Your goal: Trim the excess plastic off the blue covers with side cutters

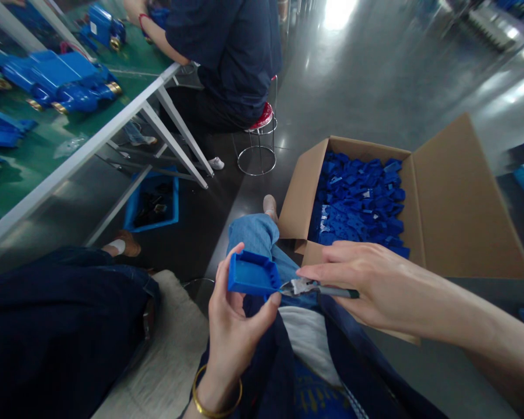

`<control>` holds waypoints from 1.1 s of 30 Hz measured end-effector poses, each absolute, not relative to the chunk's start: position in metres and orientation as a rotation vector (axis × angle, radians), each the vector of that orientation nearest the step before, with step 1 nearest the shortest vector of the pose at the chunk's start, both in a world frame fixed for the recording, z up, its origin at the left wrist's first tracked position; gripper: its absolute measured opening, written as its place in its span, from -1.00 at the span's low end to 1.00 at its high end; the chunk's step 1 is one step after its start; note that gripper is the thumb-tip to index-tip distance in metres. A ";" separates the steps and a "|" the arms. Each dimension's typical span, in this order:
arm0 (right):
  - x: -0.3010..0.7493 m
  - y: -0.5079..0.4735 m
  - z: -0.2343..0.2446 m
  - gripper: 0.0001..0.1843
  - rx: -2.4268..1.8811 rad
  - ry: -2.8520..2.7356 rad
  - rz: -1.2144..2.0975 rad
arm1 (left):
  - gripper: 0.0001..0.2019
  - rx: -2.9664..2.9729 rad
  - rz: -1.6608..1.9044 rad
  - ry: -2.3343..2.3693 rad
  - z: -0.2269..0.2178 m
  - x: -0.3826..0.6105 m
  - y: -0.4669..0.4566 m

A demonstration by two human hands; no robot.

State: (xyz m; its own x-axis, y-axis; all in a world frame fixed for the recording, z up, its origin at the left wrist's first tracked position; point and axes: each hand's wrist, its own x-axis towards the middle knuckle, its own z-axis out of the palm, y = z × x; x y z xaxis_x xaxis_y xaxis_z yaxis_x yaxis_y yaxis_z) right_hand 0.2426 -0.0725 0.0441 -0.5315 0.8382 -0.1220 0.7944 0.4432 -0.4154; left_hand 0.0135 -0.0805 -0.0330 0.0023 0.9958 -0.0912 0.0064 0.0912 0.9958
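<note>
My left hand [240, 320] grips a blue plastic cover [252, 273], its hollow side facing up, with the fingers behind it and the thumb at its lower right corner. In my right hand [362, 279] is a pair of nippers [305, 286] with dark grips. The tips of the nippers meet the cover's right lower edge, close to my left thumb. Whether the jaws are closed on the plastic I cannot tell. Beyond my right hand stands an open cardboard box [458, 215] holding a heap of small blue plastic parts [360, 198].
On the left, a green-topped table [126, 73] carries blue valve-like assemblies [65, 78] with brass ends. A co-worker [236, 58] sits there on a red stool [262, 116]. Beneath the table is a blue bin [174, 201]. Another person's dark-clothed leg [61, 326] is close on my left.
</note>
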 end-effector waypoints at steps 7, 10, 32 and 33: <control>0.244 -0.073 0.045 -0.58 -1.500 -2.568 0.692 | -0.19 1.135 1.132 1.257 -0.033 0.014 -0.079; 0.242 -0.074 0.045 -0.58 -1.548 -2.560 0.688 | -0.23 1.025 1.133 1.276 -0.029 0.017 -0.079; 0.222 -0.091 0.049 -0.67 -1.421 -2.418 -0.469 | -0.44 0.557 1.219 1.349 -0.031 0.020 -0.061; 0.224 -0.092 0.051 -0.63 -1.405 -2.398 -0.454 | -0.45 0.559 1.255 1.354 -0.031 0.017 -0.059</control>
State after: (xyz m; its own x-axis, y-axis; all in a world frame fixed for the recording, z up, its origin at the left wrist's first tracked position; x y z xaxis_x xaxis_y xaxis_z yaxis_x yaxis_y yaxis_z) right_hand 0.2241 -0.0920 0.0513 -0.4628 0.7757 0.4290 0.8789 0.4646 0.1081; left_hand 0.0173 -0.0587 -0.0310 -0.2370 0.8841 -0.4028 -0.3351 0.3148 0.8880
